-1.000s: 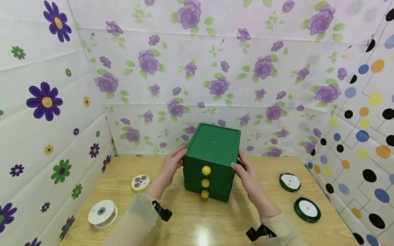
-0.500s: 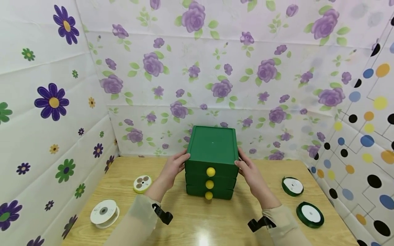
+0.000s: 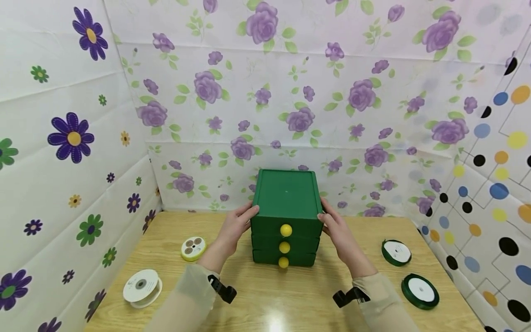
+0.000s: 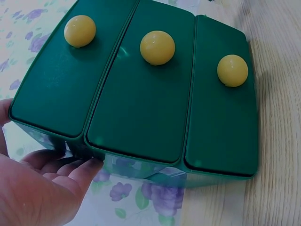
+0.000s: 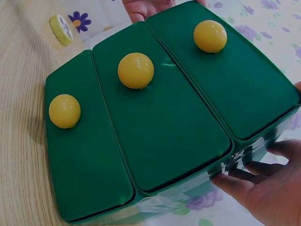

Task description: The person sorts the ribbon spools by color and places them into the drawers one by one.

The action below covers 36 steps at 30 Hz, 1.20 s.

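A green three-drawer box [image 3: 287, 193] stands at the middle of the wooden table, its front facing me. Each drawer front carries a round yellow knob, such as the top knob [image 3: 286, 230]. My left hand [image 3: 233, 230] grips the box's left side, thumb at the top front corner and fingers along the side wall, as the left wrist view shows. On the opposite side my right hand [image 3: 339, 233] holds it the same way, thumb at the top edge. In the right wrist view the fingers [image 5: 235, 184] touch the side wall near clear tape. All drawers are closed.
At the left lie a white spool [image 3: 142, 288] and a smaller yellow-rimmed spool [image 3: 193, 248]. Two dark green ribbon rolls, the upper roll [image 3: 396, 252] and the lower roll [image 3: 420, 291], lie at the right. Flowered cloth [image 3: 232, 115] rises behind the table.
Held between both hands, the drawer box has turned from an angled position to face me squarely. The head view has shifted slightly; the spools keep their places on the table.
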Available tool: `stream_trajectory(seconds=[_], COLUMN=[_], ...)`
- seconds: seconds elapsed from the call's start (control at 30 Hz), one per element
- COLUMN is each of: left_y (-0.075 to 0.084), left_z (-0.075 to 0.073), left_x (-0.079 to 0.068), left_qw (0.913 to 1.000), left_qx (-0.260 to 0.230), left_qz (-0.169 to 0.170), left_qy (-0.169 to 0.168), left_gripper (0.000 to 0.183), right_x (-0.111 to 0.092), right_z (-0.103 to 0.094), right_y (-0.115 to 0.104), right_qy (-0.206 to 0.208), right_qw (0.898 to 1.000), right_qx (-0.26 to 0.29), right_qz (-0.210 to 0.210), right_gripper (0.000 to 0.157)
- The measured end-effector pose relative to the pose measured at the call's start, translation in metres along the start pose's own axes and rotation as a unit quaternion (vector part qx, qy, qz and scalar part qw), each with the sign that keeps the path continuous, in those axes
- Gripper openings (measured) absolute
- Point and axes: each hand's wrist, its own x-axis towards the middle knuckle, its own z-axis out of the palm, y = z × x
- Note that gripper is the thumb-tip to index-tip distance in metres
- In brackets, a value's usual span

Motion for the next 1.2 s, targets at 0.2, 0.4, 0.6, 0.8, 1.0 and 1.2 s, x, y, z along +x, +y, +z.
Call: stream_trajectory(seconds=[0.2, 0.4, 0.6, 0.8, 1.0, 1.2], left_y=[0.000, 0.001, 0.003, 0.001, -0.001, -0.002], left_z=[0.001, 0.003, 0.005, 0.004, 0.003, 0.003], left_x=[0.003, 0.005, 0.006, 0.009, 0.012, 0.013], left_qw=[1.0000, 0.9999, 0.9999, 0.9998, 0.9999, 0.9999], left_qx=[-0.004, -0.006, -0.003, 0.000, 0.000, -0.003], left_qz=[-0.004, -0.012, -0.006, -0.006, -0.001, 0.000], left_qy=[0.006, 0.010, 0.015, 0.019, 0.013, 0.013], left_gripper=[0.075, 0.076, 0.075, 0.073, 0.071, 0.072], right_x=[0.004, 0.006, 0.008, 0.011, 0.013, 0.014], right_z=[-0.001, -0.003, -0.004, -0.005, -0.006, -0.006], right_y=[0.000, 0.000, -0.001, 0.001, 0.001, 0.002], right_qy=[-0.001, -0.006, -0.003, -0.005, -0.010, -0.011], right_qw=[1.000, 1.000, 1.000, 1.000, 1.000, 1.000], right_qx=[0.001, 0.000, 0.001, 0.002, 0.002, 0.004], right_qz=[-0.001, 0.003, 0.006, 0.000, -0.005, -0.001], right_gripper=[0.065, 0.064, 0.064, 0.066, 0.067, 0.067])
